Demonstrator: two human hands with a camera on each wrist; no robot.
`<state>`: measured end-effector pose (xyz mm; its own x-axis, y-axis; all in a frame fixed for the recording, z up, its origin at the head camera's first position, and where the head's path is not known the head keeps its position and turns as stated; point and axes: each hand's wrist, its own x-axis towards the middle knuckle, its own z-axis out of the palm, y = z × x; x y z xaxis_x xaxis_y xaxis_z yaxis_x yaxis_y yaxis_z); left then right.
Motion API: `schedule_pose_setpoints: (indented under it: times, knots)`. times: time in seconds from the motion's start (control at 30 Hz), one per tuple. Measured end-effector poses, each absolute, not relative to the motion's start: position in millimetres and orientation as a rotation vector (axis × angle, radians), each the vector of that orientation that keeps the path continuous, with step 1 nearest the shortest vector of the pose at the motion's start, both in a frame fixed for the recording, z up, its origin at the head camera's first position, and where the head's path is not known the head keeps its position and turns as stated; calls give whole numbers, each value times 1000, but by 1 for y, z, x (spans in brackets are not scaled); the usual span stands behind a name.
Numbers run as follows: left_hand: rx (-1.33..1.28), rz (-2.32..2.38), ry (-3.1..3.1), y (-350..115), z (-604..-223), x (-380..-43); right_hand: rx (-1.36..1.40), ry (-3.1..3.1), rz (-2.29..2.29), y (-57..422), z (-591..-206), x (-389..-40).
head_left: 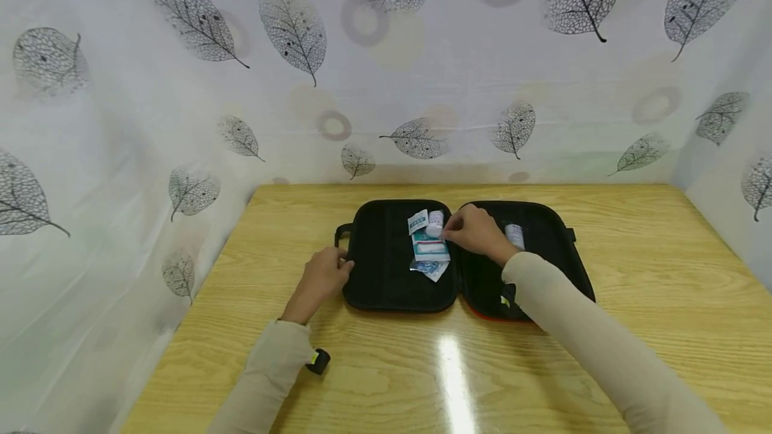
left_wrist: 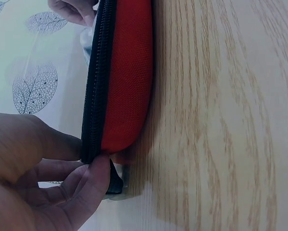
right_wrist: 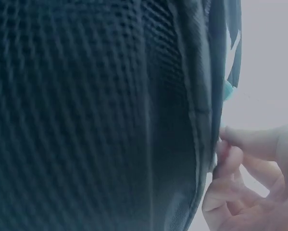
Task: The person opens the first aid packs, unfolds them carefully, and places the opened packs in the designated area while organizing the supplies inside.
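In the head view, the step in hand looks like handling small supplies inside the opened case (head_left: 374,260), and the next move seems to call for fine fingertip work while the case is steadied. The right hand (head_left: 475,230) reaches across the case's hinge to the pile in its left half, fingers curled together right by a white bottle (head_left: 435,218). The bottle lies near the hinge, just beside a white packet (head_left: 417,222) and above a teal packet (head_left: 429,250); a blue foil packet (head_left: 425,266) sits nearer the case's front edge. A second bottle (head_left: 515,236) is in the case's right half. The left hand (head_left: 326,271) is at the case's left edge.

In the left wrist view, that hand pinches the corner of the case between thumb and fingers. The case's outside is red cloth, its rim edged with a black zip (left_wrist: 96,86).

In the right wrist view, dark mesh (right_wrist: 76,115) fills the near side; the right thumb and forefinger meet at the case's edge, but I cannot tell what they grip.
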<state>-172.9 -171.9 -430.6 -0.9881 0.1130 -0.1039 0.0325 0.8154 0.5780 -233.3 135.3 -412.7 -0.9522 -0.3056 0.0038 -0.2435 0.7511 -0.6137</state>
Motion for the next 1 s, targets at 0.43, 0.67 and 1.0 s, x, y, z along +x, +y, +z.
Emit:
schedule_pose_setpoints:
  times: [0.43,0.67,1.0]
  knots:
    - [117,872,2868,-172,-430,-172,-398,2774,-1122,176,-392,-225]
    - [116,885,2866,-171,-428,-172,-334,2787,-1147,206,-379,-219]
    - [134,896,2863,-173,-429,-172,-198,2789,-1127,256,-375,-209]
